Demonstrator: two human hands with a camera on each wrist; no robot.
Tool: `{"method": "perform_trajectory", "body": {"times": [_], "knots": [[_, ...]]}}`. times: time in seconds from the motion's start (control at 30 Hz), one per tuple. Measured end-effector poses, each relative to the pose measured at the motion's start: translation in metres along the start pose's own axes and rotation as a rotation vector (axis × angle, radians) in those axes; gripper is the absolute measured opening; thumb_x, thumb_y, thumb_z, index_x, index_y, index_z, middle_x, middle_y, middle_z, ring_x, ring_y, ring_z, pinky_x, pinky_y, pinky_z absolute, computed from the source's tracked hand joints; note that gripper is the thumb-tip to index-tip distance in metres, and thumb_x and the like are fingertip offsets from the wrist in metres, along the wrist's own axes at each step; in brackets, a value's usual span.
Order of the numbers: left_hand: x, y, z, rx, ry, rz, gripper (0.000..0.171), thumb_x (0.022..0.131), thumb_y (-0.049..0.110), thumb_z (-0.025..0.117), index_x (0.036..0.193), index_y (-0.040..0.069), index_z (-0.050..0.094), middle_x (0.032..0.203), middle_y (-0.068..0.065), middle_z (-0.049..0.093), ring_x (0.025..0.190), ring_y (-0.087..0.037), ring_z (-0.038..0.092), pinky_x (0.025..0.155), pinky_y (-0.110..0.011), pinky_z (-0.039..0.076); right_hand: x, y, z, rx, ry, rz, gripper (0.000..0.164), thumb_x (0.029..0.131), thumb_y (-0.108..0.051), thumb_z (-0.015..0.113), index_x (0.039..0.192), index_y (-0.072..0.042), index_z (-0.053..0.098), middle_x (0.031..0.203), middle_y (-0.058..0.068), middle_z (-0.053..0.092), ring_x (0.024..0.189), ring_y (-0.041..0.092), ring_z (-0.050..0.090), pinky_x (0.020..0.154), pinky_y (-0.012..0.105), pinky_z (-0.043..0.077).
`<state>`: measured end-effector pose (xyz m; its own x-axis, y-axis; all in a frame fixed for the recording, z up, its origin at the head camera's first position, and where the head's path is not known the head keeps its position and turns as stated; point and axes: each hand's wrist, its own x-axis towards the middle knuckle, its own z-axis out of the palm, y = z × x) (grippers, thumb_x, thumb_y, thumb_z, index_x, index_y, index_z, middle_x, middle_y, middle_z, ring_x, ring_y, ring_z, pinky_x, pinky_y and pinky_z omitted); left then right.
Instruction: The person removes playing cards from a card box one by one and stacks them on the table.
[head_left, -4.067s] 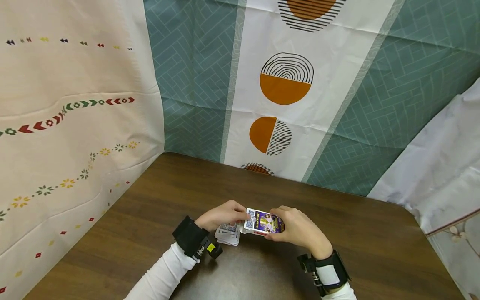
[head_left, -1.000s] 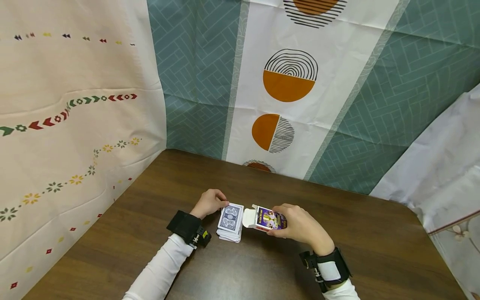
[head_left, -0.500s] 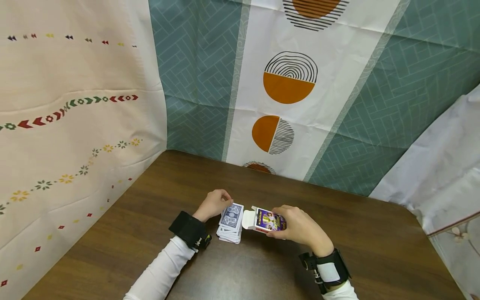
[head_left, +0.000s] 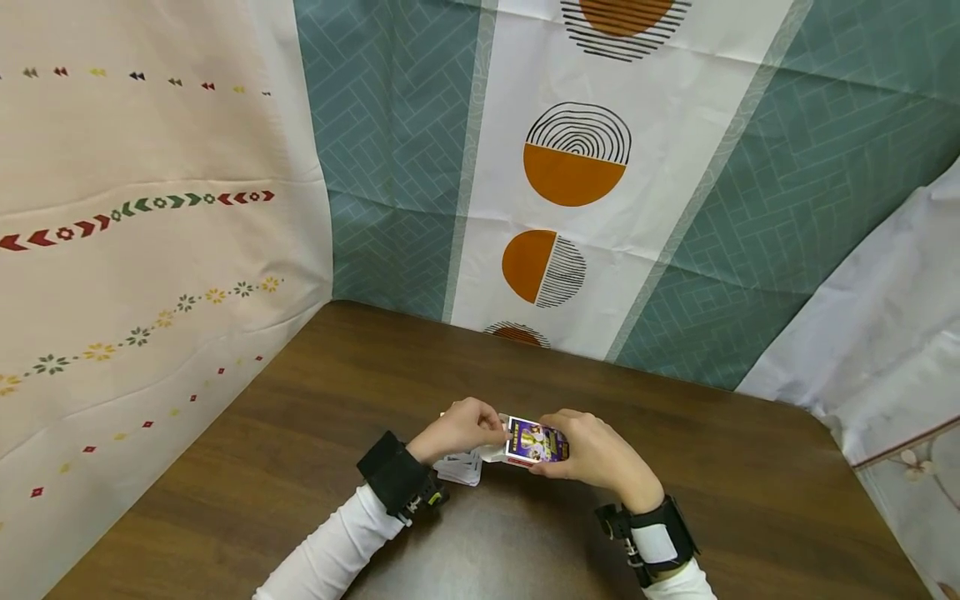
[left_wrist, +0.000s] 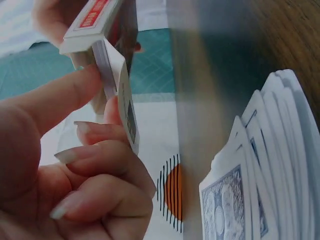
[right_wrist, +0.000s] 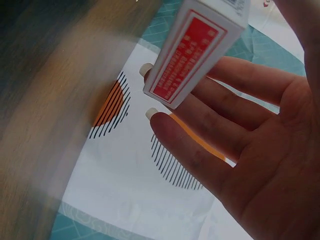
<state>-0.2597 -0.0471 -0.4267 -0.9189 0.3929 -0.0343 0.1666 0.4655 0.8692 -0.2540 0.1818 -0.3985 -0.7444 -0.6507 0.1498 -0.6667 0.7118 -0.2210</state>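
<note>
"So, what does the right hand have?"

"The playing-card box, gripped between thumb and fingers. Its purple face with the gold trophy is uppermost, and a printed red panel runs along one narrow side."

"And the left hand?"

"At the box's open end, thumb and forefinger by the white-edged cards inside, the other fingers curled in. The thumb seems to touch them; whether they are pinched, I cannot tell."

"The flap?"

"Open, sticking out beside the left fingertips."

"Any loose cards?"

"Yes, an uneven pile of blue-backed playing cards on the wooden table, just beside the box and partly hidden under the left hand in the head view."

"What's behind?"

"A teal-and-white curtain with orange half-circles."
</note>
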Motion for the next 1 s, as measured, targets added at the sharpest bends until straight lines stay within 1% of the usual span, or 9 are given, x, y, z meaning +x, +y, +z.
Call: {"method": "perform_trajectory", "body": {"times": [0.07,0.17,0.33,0.5,0.63,0.73,0.87,0.93,1.0], "knots": [[-0.001,-0.002,0.001,-0.013,-0.009,-0.001,0.013,0.087,0.011,0.069,0.081,-0.001,0.070,0.077,0.000,0.061,0.062,-0.008,0.046,0.052,-0.021,0.035,-0.001,-0.001,0.000,0.000,0.001,-0.005,0.057,0.072,-0.042,0.083,0.112,-0.005,0.067,0.101,0.003,0.068,0.081,0.008,0.058,0.069,0.024,0.050],[-0.002,-0.001,0.002,-0.056,-0.042,0.011,0.015,0.088,0.010,0.067,0.081,-0.003,0.070,0.071,0.001,0.058,0.059,-0.008,0.045,0.051,-0.020,0.034,-0.002,-0.003,-0.002,0.001,0.011,-0.007,0.056,0.071,-0.041,0.084,0.112,-0.006,0.067,0.100,0.002,0.068,0.081,0.008,0.059,0.069,0.024,0.051],[-0.002,0.000,0.002,-0.090,-0.046,0.014,0.013,0.086,0.006,0.067,0.079,-0.004,0.071,0.073,0.000,0.061,0.063,-0.008,0.049,0.053,-0.019,0.038,-0.002,-0.005,-0.005,-0.009,0.025,-0.013,0.056,0.070,-0.040,0.085,0.111,-0.006,0.067,0.099,0.002,0.068,0.081,0.009,0.059,0.069,0.024,0.051],[0.000,-0.001,0.001,-0.104,-0.057,-0.003,0.013,0.086,0.007,0.067,0.079,-0.003,0.072,0.074,0.000,0.061,0.067,-0.009,0.051,0.055,-0.020,0.040,-0.002,-0.005,-0.007,-0.014,0.013,0.005,0.058,0.070,-0.040,0.085,0.112,-0.006,0.067,0.101,0.003,0.068,0.081,0.008,0.058,0.069,0.023,0.051],[0.001,-0.002,-0.001,-0.163,-0.097,-0.036,0.014,0.088,0.010,0.066,0.084,-0.002,0.072,0.077,0.000,0.057,0.073,-0.013,0.047,0.060,-0.023,0.036,-0.003,-0.003,-0.008,-0.010,0.011,0.018,0.058,0.070,-0.039,0.085,0.113,-0.005,0.066,0.101,0.003,0.068,0.081,0.008,0.057,0.069,0.023,0.050],[0.002,-0.003,-0.002,-0.225,-0.123,-0.065,0.017,0.091,0.015,0.064,0.090,-0.002,0.070,0.080,0.000,0.054,0.075,-0.014,0.045,0.062,-0.025,0.034,-0.004,0.001,-0.009,0.001,0.018,0.023,0.057,0.070,-0.038,0.085,0.113,-0.005,0.066,0.101,0.003,0.068,0.080,0.007,0.057,0.068,0.021,0.050],[0.002,-0.003,-0.004,-0.283,-0.124,-0.086,0.021,0.093,0.018,0.061,0.097,-0.002,0.068,0.082,-0.001,0.057,0.075,-0.017,0.050,0.063,-0.026,0.038,-0.006,0.005,-0.011,0.013,0.029,0.027,0.058,0.070,-0.038,0.085,0.113,-0.004,0.066,0.101,0.003,0.068,0.078,0.006,0.055,0.066,0.020,0.049],[0.002,-0.003,-0.006,-0.313,-0.116,-0.096,0.021,0.095,0.016,0.059,0.099,-0.003,0.066,0.082,-0.003,0.061,0.073,-0.017,0.053,0.064,-0.026,0.040,-0.006,0.007,-0.011,0.019,0.038,0.022,0.057,0.071,-0.038,0.085,0.112,-0.003,0.066,0.100,0.004,0.068,0.077,0.006,0.055,0.065,0.019,0.048],[0.001,-0.002,-0.007,-0.347,-0.112,-0.103,0.022,0.096,0.013,0.056,0.101,-0.007,0.064,0.081,-0.006,0.065,0.069,-0.015,0.057,0.063,-0.024,0.043,-0.006,0.008,-0.010,0.019,0.045,0.016,0.056,0.071,-0.038,0.084,0.111,-0.004,0.066,0.099,0.004,0.068,0.077,0.007,0.056,0.065,0.019,0.048]]}}
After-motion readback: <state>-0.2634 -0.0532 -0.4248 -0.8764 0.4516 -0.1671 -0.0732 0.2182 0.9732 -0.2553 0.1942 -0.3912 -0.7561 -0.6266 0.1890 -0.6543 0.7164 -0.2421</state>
